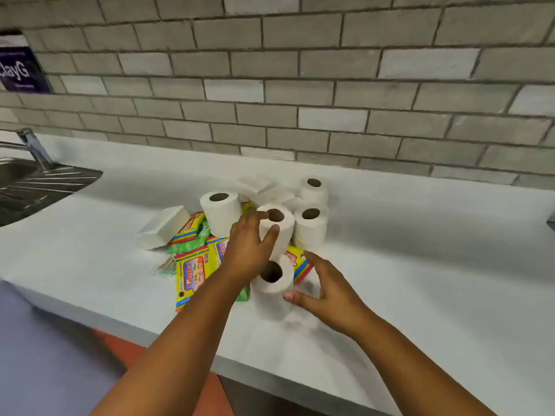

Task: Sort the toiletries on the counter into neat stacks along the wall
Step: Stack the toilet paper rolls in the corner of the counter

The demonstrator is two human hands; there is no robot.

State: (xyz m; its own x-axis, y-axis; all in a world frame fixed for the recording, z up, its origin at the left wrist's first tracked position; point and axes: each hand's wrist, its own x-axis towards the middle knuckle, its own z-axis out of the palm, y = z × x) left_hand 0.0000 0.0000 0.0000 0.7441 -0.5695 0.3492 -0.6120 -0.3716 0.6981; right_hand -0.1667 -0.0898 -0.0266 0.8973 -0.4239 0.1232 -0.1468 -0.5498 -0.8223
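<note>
A jumble of toiletries lies mid-counter [420,265]. Several white toilet rolls stand in it: one at the left [221,216], two at the right [310,229], [314,190], one in the middle [277,226] and one nearest me [273,288]. My left hand [249,247] wraps around the side of the middle roll. My right hand [322,288] reaches the nearest roll with fingers spread, thumb touching its side. Yellow wipe packs [195,271] lie under the rolls. White tissue packs lie at the left [163,228] and behind [255,184].
A grey tiled wall [300,100] runs behind the counter. A steel sink [33,187] with a tap [34,147] sits at the far left. A dark sign [21,70] hangs on the wall at left. The counter's front edge runs diagonally below my arms.
</note>
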